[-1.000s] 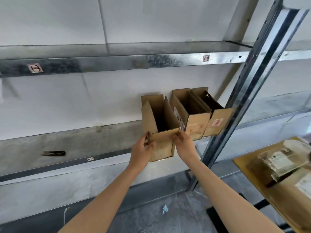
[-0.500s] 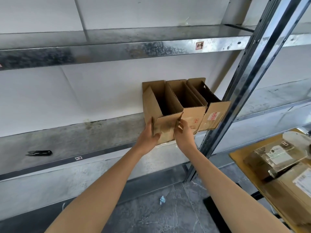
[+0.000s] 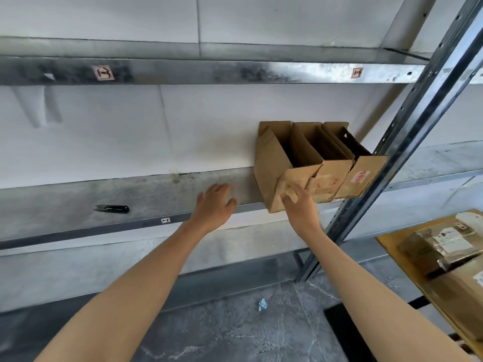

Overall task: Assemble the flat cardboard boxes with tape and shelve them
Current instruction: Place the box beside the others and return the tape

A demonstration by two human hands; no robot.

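Note:
Three open-topped cardboard boxes stand side by side on the metal shelf (image 3: 146, 197), pushed against the white wall. The leftmost box (image 3: 271, 165) juts a little over the shelf's front edge. Beside it are the middle box (image 3: 330, 178) and the right box (image 3: 363, 176) with a red label. My right hand (image 3: 300, 207) is in front of the leftmost box's front face, fingers spread, at or just off the cardboard. My left hand (image 3: 213, 205) hovers open over the shelf edge, left of the boxes and apart from them.
Small black snips (image 3: 112, 209) lie on the shelf to the left. A slanted steel upright (image 3: 407, 142) stands right of the boxes. A wooden table (image 3: 392, 241) at the right carries a stack of flat cardboard (image 3: 444, 246). An upper shelf (image 3: 209, 71) runs overhead.
Both hands held the leftmost box and slid it onto the shelf beside the others. Now the left hand has let go and moved left; the right hand has opened at the box front.

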